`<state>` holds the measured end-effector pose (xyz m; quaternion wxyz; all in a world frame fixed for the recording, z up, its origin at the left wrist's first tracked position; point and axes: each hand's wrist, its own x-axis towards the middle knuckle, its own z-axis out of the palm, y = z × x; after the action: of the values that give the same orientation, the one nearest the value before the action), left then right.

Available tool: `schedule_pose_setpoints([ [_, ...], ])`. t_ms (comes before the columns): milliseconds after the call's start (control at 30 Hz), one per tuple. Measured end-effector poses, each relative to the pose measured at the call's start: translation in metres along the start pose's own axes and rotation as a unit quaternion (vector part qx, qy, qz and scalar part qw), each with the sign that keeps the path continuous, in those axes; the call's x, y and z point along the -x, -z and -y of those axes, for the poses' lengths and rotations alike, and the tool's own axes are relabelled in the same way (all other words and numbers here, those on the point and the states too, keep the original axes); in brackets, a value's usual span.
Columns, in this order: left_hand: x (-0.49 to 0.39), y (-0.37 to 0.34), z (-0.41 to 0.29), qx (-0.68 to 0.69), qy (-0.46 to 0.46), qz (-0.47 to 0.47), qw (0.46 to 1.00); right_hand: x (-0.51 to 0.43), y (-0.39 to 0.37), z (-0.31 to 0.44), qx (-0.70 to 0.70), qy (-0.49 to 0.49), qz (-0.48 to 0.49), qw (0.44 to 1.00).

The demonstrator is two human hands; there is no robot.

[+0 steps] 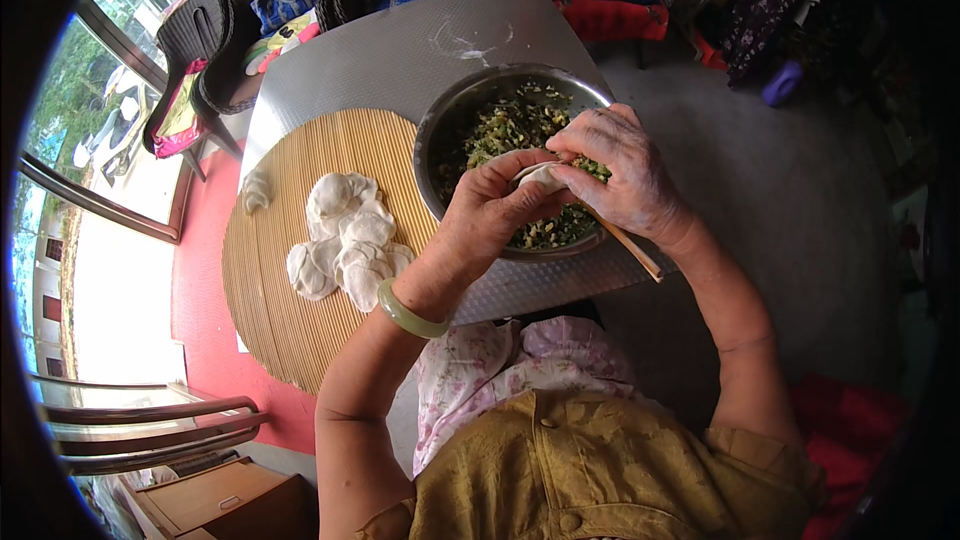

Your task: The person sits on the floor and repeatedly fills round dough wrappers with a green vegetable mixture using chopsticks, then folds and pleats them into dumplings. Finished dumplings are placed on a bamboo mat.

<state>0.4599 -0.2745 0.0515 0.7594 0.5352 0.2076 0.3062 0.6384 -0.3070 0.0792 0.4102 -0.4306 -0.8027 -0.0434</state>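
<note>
Between the fingers of both hands is a partly folded dumpling wrapper (pixel 541 175), held over a steel bowl (pixel 429 157). My left hand (pixel 499 199) grips its near left side, while my right hand (pixel 619 169) pinches its right edge. Chopped green and yellow filling (pixel 517 120) fills much of the bowl. A pair of chopsticks (pixel 626 244) slants out beneath my right hand over the bowl's rim; their far ends are hidden. Left of the bowl, a heap of round dough wrappers (pixel 352 229) lies on a round slatted mat (pixel 262 285). One folded dumpling (pixel 256 190) sits near the mat's left edge.
The metal-topped table (pixel 360 52) carries the bowl and mat, and the mat overhangs its left side. White flour smears (pixel 472 52) mark its far part. Wicker chairs (pixel 277 22) with cushions and cloths stand beyond. A wooden cabinet (pixel 217 499) is at lower left.
</note>
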Motion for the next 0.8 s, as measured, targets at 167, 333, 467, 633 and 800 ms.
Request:
schedule_pose_setpoints([
  [167,0.0001,-0.0024,0.001,0.004,-0.039,-0.02,0.999,-0.0002,0.0023,-0.0061,-0.023,0.013,0.036,0.999],
  [333,-0.0018,-0.0018,0.0044,0.015,-0.043,0.002,0.999,0.0007,0.0003,-0.0077,-0.005,0.042,0.03,0.999],
  [467,-0.0042,-0.002,0.0043,-0.046,-0.047,-0.016,0.998,-0.0035,0.0032,-0.0051,0.03,0.065,0.023,0.997],
  [633,-0.0067,0.0004,0.0014,-0.101,-0.033,-0.02,0.994,-0.0034,0.0022,-0.0109,-0.026,0.032,0.048,0.998],
  [800,-0.0059,-0.0071,-0.0018,-0.107,-0.05,-0.05,0.992,-0.0057,0.0019,-0.0089,-0.037,0.031,0.07,0.996],
])
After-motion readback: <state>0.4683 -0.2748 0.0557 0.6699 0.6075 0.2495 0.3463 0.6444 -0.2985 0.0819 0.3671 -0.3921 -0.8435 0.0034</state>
